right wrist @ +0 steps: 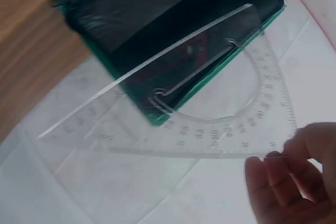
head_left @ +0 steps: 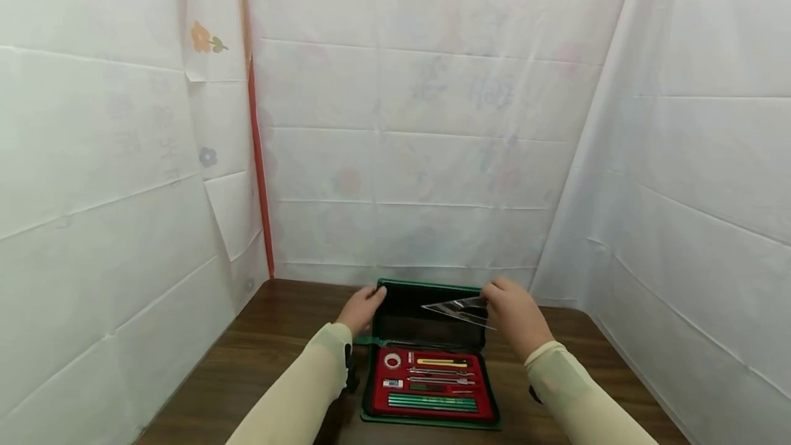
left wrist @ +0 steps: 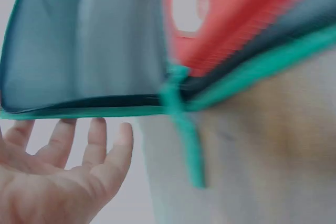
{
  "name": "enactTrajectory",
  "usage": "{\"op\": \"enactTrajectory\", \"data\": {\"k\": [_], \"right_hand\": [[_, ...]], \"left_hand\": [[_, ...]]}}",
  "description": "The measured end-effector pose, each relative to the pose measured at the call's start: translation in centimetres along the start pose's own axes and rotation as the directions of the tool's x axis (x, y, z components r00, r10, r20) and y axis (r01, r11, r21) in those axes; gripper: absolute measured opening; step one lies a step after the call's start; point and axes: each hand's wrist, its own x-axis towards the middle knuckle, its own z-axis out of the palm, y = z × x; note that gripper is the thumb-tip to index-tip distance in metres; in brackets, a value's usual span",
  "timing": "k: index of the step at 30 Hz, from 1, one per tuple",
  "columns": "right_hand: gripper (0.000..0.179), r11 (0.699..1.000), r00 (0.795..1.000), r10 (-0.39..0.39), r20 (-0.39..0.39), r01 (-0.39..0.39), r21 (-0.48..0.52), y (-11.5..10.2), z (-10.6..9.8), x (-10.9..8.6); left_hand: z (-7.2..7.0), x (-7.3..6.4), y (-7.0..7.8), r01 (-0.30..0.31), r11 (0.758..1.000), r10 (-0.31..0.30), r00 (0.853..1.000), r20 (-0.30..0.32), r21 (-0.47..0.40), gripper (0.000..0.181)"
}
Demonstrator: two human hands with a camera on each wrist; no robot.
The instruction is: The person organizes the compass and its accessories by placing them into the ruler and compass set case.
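Transparent plastic set square [right wrist: 199, 140], pinched near one corner by the right hand [head_left: 516, 318], hung before the case's [head_left: 432, 419] raised lid [head_left: 402, 327]; the left hand [head_left: 360, 311] gripped that lid. Keeping both parallel appeared advisable.

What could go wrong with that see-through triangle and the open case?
The clear triangle might slip, because the right hand pinches it only near one corner. If it fell, it could land on the green pencils in the red tray below. Also, the raised case lid might flop if the left hand, which is at its edge, let go.
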Motion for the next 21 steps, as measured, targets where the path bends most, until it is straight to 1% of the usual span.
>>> {"op": "enactTrajectory", "data": {"k": [2,4,6,8,10,13,16,21], "right_hand": [[0.030,0.998,0.998,-0.062,-0.029,0.061,-0.023,-0.7,0.4,1.0],[0.030,0.992,0.992,-0.119,-0.033,0.118,-0.041,-1.4,0.9,2.1],[0.030,0.986,0.987,-0.160,-0.013,0.159,-0.053,-2.2,1.6,3.0],[0.031,0.982,0.984,-0.178,0.020,0.179,-0.067,-2.8,2.3,3.7],[0.029,0.979,0.981,-0.180,0.067,0.186,-0.083,-3.2,3.1,4.1],[0.026,0.978,0.977,-0.162,0.136,0.177,-0.109,-3.4,4.3,4.0],[0.023,0.980,0.973,-0.141,0.180,0.163,-0.111,-3.4,5.3,3.7],[0.018,0.987,0.972,-0.111,0.209,0.132,-0.093,-3.1,6.4,3.4]], "left_hand": [[-0.5,0.5,1.2,-0.049,0.998,0.049,0.999,-0.017,-0.035,0.058],[-1.0,0.9,2.2,-0.077,0.995,0.075,0.997,-0.033,-0.060,0.048],[-1.4,1.3,2.9,-0.082,0.995,0.080,0.996,-0.041,-0.055,0.038],[-1.8,1.4,3.2,-0.083,0.996,0.082,0.996,-0.044,-0.015,0.031],[-2.0,1.4,3.3,-0.073,0.997,0.074,0.996,-0.048,0.023,0.026],[-2.1,1.3,3.2,-0.065,0.996,0.068,0.997,-0.048,0.056,0.025],[-2.0,1.1,3.0,-0.055,0.997,0.057,0.997,-0.045,0.050,0.026],[-1.9,0.9,3.0,-0.065,0.997,0.067,0.997,-0.035,0.033,0.026]]}}
